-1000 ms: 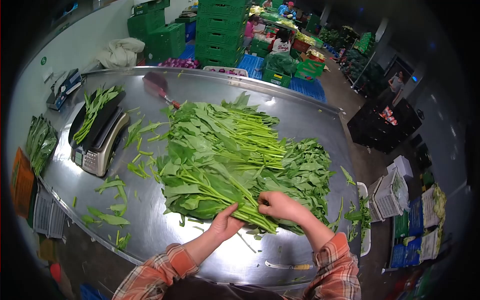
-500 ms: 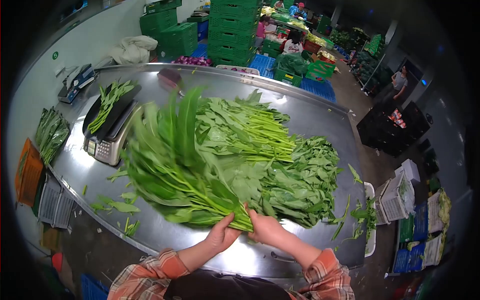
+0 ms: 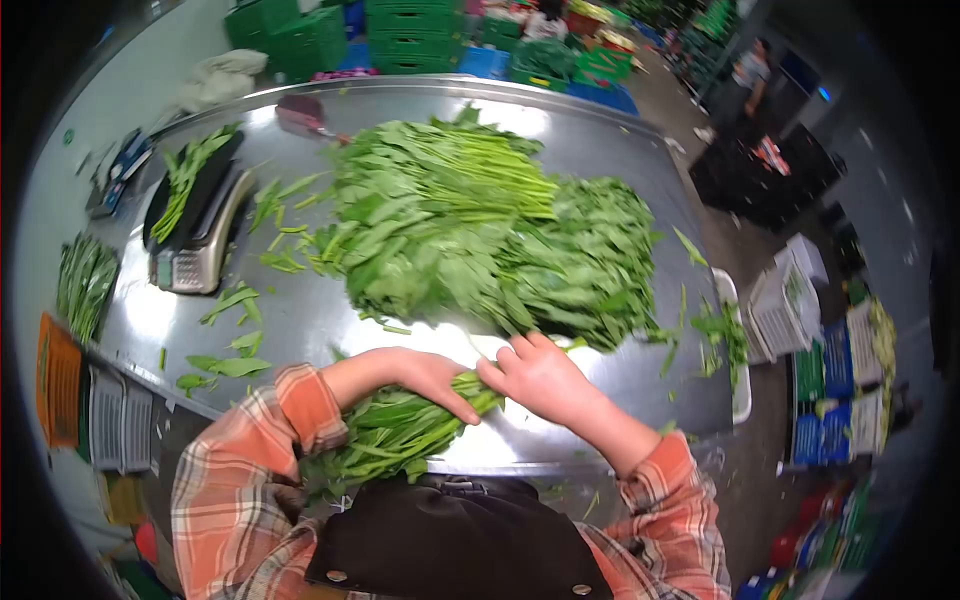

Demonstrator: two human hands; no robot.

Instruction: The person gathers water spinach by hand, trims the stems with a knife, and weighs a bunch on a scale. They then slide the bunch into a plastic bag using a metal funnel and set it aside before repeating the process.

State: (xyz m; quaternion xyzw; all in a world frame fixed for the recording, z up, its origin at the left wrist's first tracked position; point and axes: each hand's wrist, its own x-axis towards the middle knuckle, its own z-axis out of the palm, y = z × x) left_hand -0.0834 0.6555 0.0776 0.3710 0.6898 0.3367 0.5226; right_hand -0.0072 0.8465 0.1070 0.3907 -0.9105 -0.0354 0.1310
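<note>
One scale [image 3: 195, 240]; one greens pile [image 3: 480, 230]; one held bunch [image 3: 385, 435]; two hands [image 3: 430, 378] [image 3: 540, 378].

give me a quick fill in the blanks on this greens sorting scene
1. The bunch of greens is gripped by ____ hands, the left hand and the right hand.
2. The scale stands to the ____ of the pile of greens on the table.
3. The person's plaid sleeves are mostly ____.
4. The stacked crates beyond the table are ____.

Missing words: both; left; orange; green
</note>
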